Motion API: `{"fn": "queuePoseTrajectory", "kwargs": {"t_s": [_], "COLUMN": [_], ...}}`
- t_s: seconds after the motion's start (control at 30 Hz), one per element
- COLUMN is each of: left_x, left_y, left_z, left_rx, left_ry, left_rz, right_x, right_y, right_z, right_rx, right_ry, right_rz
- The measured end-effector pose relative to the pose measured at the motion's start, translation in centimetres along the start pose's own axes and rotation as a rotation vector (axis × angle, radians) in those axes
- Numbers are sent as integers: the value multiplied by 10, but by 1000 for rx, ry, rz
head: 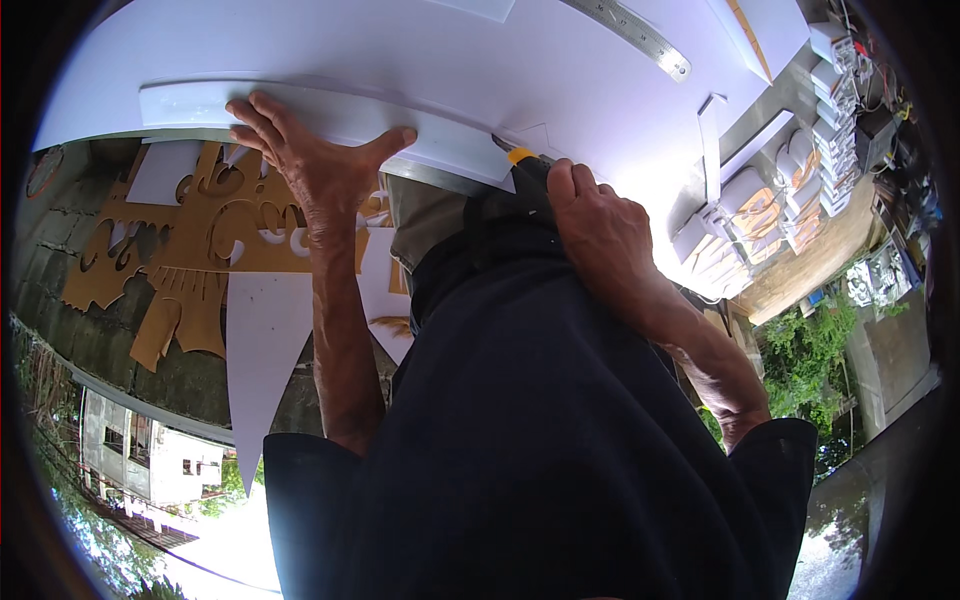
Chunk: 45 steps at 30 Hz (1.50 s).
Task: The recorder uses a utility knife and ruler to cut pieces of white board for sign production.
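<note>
My left hand (322, 165) rests spread on a long pale strip (450, 142) that lies along the near edge of a large white sheet (450, 52). Its thumb and fingertips press on the strip, with the fingers apart. Around a yellow and black utility knife (523, 155) my right hand (600, 225) is closed, at the strip's right end. The knife's blade touches or nearly touches the strip's upper edge; which of the two I cannot tell. Faint drawn lines show on the sheet just beyond the blade. The knife's handle is mostly hidden in my fist.
A steel ruler (637, 37) lies on the sheet at the upper right. Brown cut-out boards (262, 225) and white offcuts (262, 330) lie below the sheet's edge on the left. White cut shapes (750, 202) and a row of white block-like pieces (832, 127) stand at the right.
</note>
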<state>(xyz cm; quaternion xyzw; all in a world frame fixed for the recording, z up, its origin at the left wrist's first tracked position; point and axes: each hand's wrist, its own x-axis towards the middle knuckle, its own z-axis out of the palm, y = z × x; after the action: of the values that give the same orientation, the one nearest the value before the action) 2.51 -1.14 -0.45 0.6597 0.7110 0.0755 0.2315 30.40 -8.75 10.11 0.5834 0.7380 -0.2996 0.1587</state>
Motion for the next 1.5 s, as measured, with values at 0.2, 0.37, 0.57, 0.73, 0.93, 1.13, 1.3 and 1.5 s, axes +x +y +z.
{"fn": "queuePoseTrajectory", "kwargs": {"t_s": [0.2,0.37,0.57,0.73,0.93,1.13,1.3,1.5], "left_x": [0,-1,-1,-1,1,2,1,3], "left_y": [2,-6,-6,-7,-2,4,-4,-2], "left_z": [0,4,5,2,4,-2,2,1], "left_rx": [24,-9,-33,-13,14,31,6,-3], "left_ry": [-16,19,24,15,3,-12,15,-36], "left_rz": [-48,29,32,21,-7,-45,2,-57], "right_x": [-3,-4,-5,-5,-4,-3,-6,9], "right_y": [2,4,5,4,3,5,4,23], "right_z": [0,0,0,-3,-4,-4,-2,-22], "right_rx": [12,-2,-2,14,64,10,-1,243], "right_ry": [-10,-8,-14,-21,-119,-61,-51,-143], "right_rz": [3,3,5,7,80,12,2,-21]}}
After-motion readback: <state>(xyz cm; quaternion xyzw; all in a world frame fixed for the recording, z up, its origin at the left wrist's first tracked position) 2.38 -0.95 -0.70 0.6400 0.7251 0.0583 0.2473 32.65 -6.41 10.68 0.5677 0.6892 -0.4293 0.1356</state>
